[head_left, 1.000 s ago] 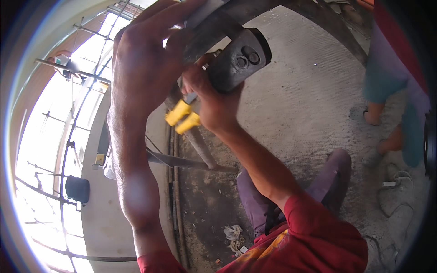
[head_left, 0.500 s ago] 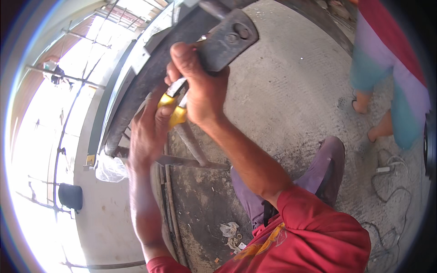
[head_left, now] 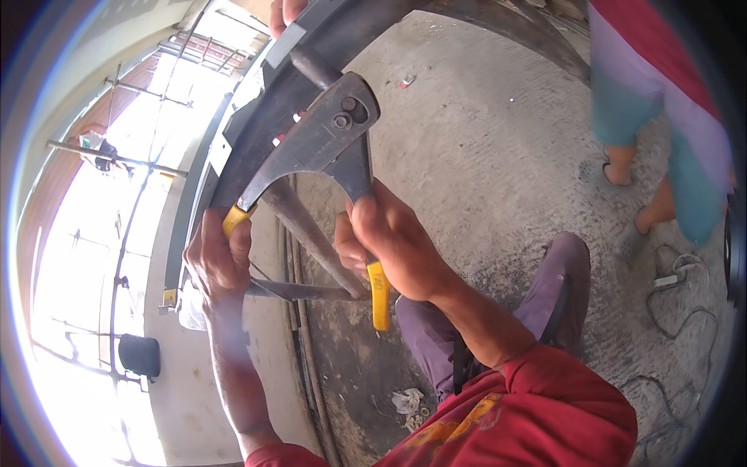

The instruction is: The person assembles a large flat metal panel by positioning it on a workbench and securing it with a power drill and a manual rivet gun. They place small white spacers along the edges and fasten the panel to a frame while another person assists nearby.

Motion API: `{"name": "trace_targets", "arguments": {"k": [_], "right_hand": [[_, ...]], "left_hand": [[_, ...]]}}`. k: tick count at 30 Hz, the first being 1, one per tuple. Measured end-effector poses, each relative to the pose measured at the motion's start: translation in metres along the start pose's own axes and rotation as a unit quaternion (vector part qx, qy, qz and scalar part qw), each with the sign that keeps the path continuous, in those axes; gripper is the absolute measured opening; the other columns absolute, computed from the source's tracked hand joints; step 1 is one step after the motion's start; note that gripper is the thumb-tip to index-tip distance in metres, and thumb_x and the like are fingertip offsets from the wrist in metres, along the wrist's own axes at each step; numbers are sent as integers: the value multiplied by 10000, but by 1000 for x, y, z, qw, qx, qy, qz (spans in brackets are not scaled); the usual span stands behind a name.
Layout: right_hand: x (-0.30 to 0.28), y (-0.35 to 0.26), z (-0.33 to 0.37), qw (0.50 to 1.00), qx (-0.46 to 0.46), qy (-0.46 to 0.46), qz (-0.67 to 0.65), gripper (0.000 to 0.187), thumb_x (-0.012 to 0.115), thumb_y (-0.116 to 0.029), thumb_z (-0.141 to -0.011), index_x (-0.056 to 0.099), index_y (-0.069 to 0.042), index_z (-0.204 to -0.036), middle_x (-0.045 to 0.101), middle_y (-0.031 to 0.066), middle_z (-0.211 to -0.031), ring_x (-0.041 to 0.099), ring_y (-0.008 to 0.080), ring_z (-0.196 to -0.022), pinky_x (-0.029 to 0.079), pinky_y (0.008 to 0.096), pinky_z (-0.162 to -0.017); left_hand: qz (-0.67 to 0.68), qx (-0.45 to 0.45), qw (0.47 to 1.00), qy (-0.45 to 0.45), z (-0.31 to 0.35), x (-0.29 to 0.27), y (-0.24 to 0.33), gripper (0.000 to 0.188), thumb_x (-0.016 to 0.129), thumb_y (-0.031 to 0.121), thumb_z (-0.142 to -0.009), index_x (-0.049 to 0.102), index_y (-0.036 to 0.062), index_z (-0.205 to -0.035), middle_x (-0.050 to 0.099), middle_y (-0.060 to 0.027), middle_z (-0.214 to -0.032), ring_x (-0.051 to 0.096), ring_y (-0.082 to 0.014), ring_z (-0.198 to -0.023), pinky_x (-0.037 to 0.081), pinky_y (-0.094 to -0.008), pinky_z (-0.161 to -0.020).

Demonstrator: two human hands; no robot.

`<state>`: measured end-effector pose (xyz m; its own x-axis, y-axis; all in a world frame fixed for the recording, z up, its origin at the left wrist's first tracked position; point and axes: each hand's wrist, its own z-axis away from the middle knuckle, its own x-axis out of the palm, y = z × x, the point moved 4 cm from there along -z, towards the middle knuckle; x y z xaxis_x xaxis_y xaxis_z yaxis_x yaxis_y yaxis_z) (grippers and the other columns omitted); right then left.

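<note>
A dark metal plier-like hand tool (head_left: 307, 144) with two yellow-gripped handles hangs between my hands, its legs spread wide. My left hand (head_left: 218, 257) is closed round the yellow grip of the left leg. Lower on the right leg, my right hand (head_left: 401, 245) is wrapped just above its yellow grip (head_left: 379, 296). The broad bolted head lies over a dark metal beam (head_left: 272, 101), beside a long grey metal strip (head_left: 222, 152). Whether the tool's jaws bite on the strip is hidden.
Another person's fingers (head_left: 288, 12) touch the strip's far end. A second person's legs (head_left: 646, 156) stand at the right, near a cable (head_left: 685, 335) on the concrete floor. Scaffold poles (head_left: 117, 156) show through the bright opening at left. Slanting metal legs (head_left: 311, 233) support the beam.
The tool's handles have swung apart. My left hand has shifted left and down, my right hand right and down. The tool's head is lower, and another person's fingers now show at the top.
</note>
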<state>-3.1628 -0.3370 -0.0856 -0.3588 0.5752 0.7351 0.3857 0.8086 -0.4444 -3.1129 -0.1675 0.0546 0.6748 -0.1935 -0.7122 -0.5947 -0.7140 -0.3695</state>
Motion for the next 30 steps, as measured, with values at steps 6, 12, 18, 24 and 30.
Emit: {"name": "trace_targets", "arguments": {"k": [6, 12, 18, 24, 30], "right_hand": [[41, 31, -45, 979, -120, 85, -143, 498, 572, -454, -940, 396, -69, -1202, 495, -11, -812, 468, 56, -653, 417, 244, -564], [58, 31, -63, 923, -192, -48, -330, 645, 801, -198, -790, 416, -96, -1298, 632, 84, -1017, 613, 159, -975, 486, 320, -899], [58, 35, -84, 949, -212, 37, -232, 334, 793, -123, -790, 543, -72, -1006, 629, 62, -826, 621, 149, -722, 505, 304, -657], [69, 45, -103, 910, -190, 57, -363, 214, 745, -162, -846, 552, -80, -803, 529, -2, -695, 464, 84, -534, 405, 271, -457], [37, 38, -77, 975, -196, 104, -36, 318, 599, -337, -940, 511, -36, -988, 543, 28, -829, 519, 94, -690, 453, 269, -556]], "left_hand": [[46, -62, 997, -9, 3, -6, 20, 428, 468, 453, -991, 565, 43, -913, 534, -139, -632, 516, -318, -518, 416, -389, -510], [80, -119, 986, -91, -4, -21, 17, 569, 347, 532, -1004, 579, 14, -971, 595, -186, -723, 596, -353, -655, 441, -429, -617], [65, -95, 987, -108, -1, -12, 20, 634, 244, 528, -1014, 591, -2, -973, 605, -219, -814, 597, -384, -755, 433, -443, -696], [19, -128, 983, -133, 0, -11, 25, 551, 321, 485, -1018, 554, -14, -996, 596, -247, -823, 562, -396, -727, 410, -466, -673], [100, -147, 977, -116, -13, 8, 22, 462, 397, 452, -1001, 553, 31, -1112, 616, -248, -851, 594, -381, -738, 437, -465, -657]]}}
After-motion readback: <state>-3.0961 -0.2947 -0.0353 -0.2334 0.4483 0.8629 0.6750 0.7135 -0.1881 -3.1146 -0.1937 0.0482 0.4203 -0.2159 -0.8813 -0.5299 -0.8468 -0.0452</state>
